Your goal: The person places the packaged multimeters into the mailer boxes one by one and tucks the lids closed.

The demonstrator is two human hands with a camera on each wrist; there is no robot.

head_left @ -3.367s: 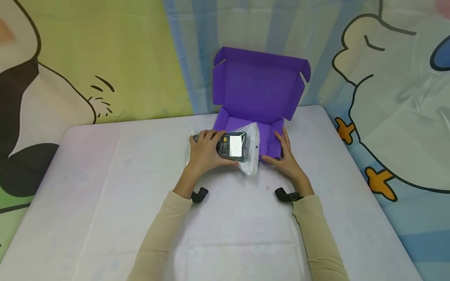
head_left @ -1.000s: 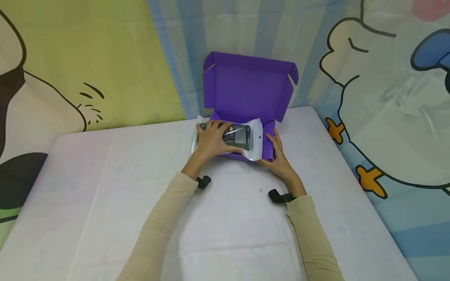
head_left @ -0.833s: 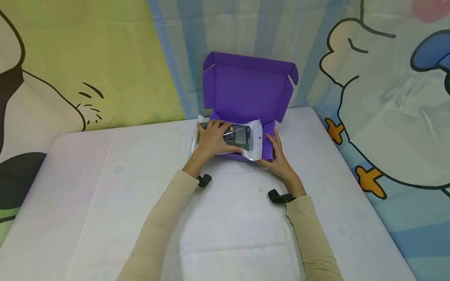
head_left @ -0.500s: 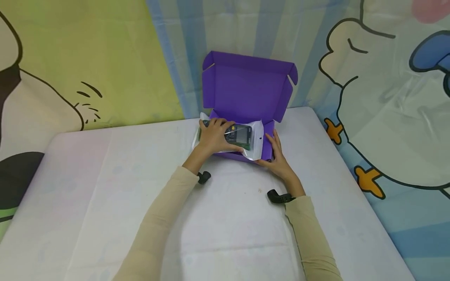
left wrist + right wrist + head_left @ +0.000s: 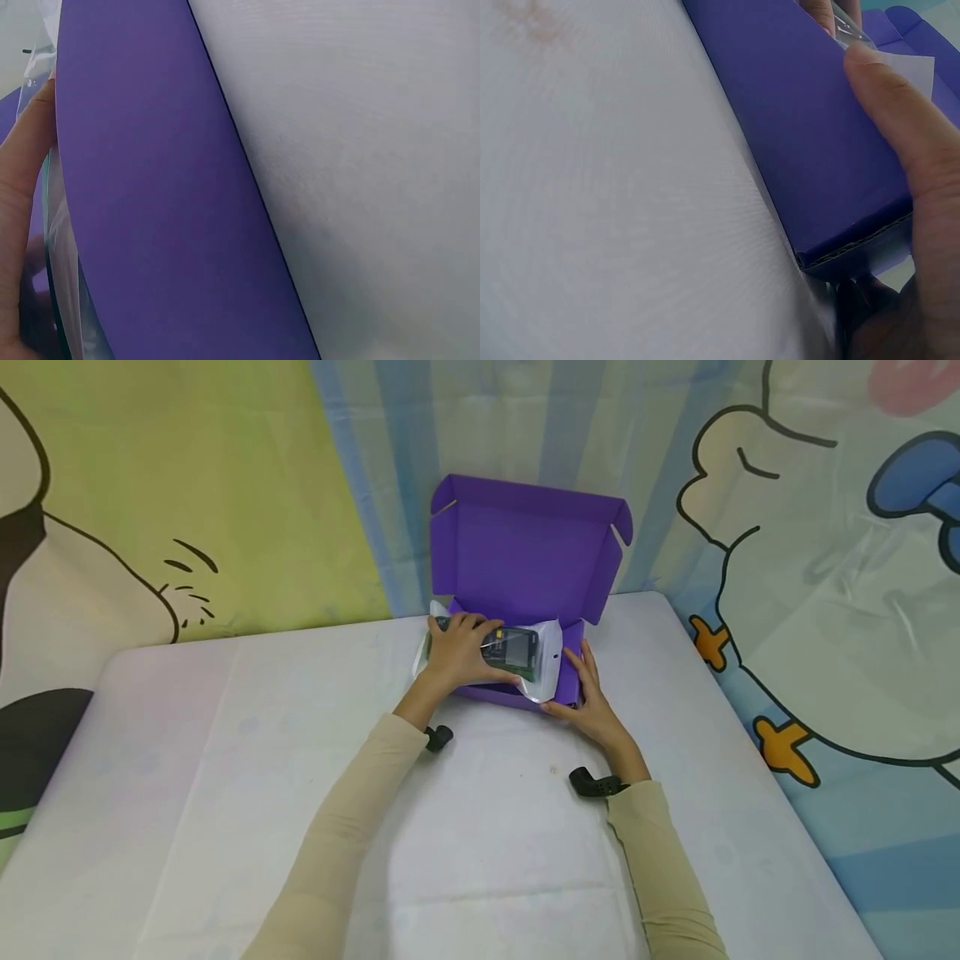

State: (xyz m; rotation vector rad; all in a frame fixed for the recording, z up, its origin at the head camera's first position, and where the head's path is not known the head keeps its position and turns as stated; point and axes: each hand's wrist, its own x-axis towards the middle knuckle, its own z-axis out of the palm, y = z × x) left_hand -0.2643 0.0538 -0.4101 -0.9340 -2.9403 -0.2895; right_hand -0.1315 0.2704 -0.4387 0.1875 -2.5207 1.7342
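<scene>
My left hand (image 5: 457,653) grips a dark multimeter (image 5: 517,648) with a grey screen, sealed in a clear and white plastic bag (image 5: 551,664). The bag lies across the opening of a purple cardboard box (image 5: 525,547), its left end hanging over the box's left side. My right hand (image 5: 595,703) holds the box's front right corner, thumb on the front wall and fingers along the right side. In the right wrist view the thumb (image 5: 889,101) lies at the top edge of the front wall (image 5: 795,112). The box's inner floor is mostly hidden.
The box lid stands upright against a striped, cartoon-printed cloth backdrop (image 5: 495,410). A white cloth (image 5: 495,843) covers the table. Black wrist cameras (image 5: 592,782) sit under both wrists.
Since the earliest frame my left hand has carried the bagged multimeter back and right over the box, uncovering the front wall. In the last second it has crept slightly right. The right hand keeps its hold.
</scene>
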